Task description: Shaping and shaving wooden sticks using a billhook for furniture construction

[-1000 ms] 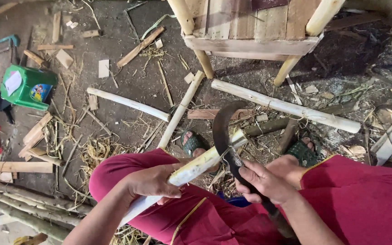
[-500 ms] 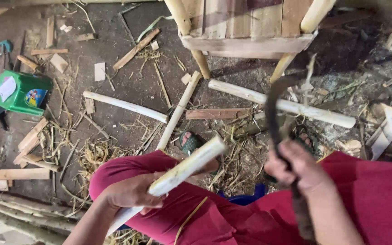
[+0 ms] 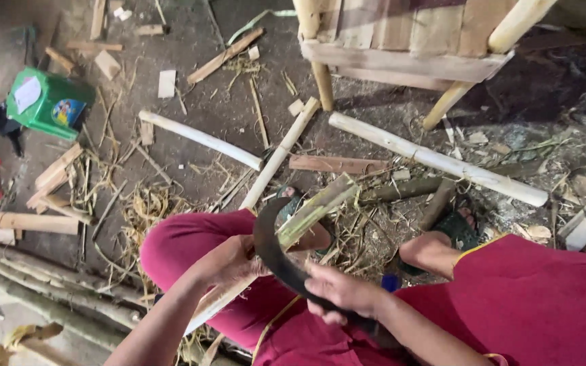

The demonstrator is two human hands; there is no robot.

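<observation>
My left hand (image 3: pixel 228 261) grips a pale peeled stick (image 3: pixel 313 210) that slants up to the right across my lap. My right hand (image 3: pixel 344 293) holds the handle of a dark curved blade (image 3: pixel 272 254), whose edge lies against the stick just beyond my left hand. I sit in red trousers (image 3: pixel 184 247) with my feet in green sandals (image 3: pixel 456 230) on the dirt floor.
Peeled poles (image 3: pixel 435 159) (image 3: pixel 198 137) and wood offcuts lie scattered on the floor. A wooden chair frame (image 3: pixel 408 61) stands ahead. A green box (image 3: pixel 49 105) sits at the left, with rough branches (image 3: pixel 28 291) at the lower left.
My right hand had raised the blade high to the right; it has now come down and left onto the stick near my left hand.
</observation>
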